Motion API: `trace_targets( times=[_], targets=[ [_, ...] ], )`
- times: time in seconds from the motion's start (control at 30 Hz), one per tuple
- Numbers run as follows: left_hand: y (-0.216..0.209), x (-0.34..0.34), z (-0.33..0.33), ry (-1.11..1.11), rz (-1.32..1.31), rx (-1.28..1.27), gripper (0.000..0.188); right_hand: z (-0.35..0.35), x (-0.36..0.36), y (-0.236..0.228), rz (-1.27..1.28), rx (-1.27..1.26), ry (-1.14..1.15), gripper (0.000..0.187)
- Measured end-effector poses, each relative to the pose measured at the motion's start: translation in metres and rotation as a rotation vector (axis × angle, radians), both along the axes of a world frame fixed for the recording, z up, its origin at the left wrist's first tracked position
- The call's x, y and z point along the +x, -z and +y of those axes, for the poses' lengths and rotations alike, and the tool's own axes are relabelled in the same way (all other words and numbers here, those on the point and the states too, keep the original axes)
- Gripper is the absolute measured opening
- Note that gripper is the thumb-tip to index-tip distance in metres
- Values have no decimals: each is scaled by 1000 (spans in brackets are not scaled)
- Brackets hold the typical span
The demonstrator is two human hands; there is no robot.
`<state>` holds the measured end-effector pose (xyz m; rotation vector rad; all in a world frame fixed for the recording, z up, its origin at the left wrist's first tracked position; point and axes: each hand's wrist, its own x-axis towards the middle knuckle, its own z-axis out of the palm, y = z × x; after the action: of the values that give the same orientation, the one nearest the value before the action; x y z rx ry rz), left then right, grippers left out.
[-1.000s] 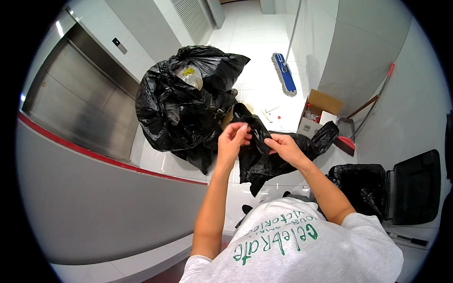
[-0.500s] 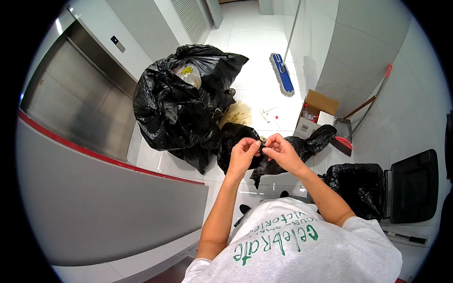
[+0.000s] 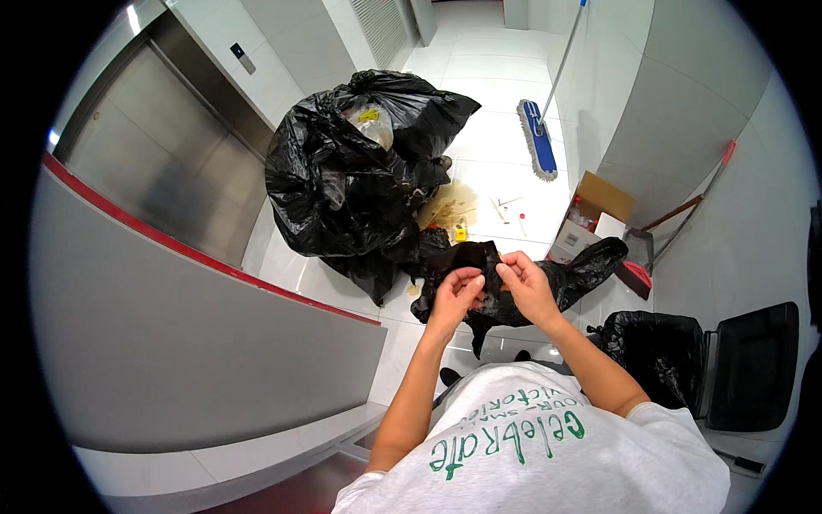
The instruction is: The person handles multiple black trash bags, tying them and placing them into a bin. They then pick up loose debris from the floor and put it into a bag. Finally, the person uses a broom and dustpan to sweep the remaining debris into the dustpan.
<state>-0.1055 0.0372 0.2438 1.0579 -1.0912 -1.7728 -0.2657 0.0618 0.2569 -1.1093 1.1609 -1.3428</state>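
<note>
My left hand (image 3: 457,296) and my right hand (image 3: 524,284) pinch the edge of a black garbage bag (image 3: 473,254) in front of me, thumbs against fingers. The bag's film spans the short gap between them, and its loose length (image 3: 591,267) trails off to the right. Beyond my left hand stands a large, bulging black garbage bag (image 3: 342,206), with a clear plastic bag (image 3: 373,128) showing at its top. What the held bag contains is hidden from view.
A brownish spill (image 3: 451,204) with small litter wets the white floor ahead. To the right are an open cardboard box (image 3: 604,199), a red-edged dustpan (image 3: 634,276) and a lined bin (image 3: 655,355). A blue dust mop (image 3: 537,141) leans farther back; a grey partition (image 3: 214,360) stands left.
My hands have moved apart, stretching the bag's edge between them. The view has shifted slightly, and a small yellow item beyond the bag now shows.
</note>
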Motion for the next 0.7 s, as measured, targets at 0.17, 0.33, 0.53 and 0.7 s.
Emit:
trace_targets(
  times=[0.17,0.33,0.53,0.7],
  targets=[
    [11,14,19,37,-2,36,32,6,23,36,-283,121,-105,18],
    [19,38,25,-57,-20,6,18,2,37,18,-136,208,-199,12],
    [-2,52,32,-231,-316,-182,17,-6,56,2,-168,291,-367,12],
    [2,74,37,-361,-526,-320,21,-6,74,-3,-328,384,-447,11]
  ],
)
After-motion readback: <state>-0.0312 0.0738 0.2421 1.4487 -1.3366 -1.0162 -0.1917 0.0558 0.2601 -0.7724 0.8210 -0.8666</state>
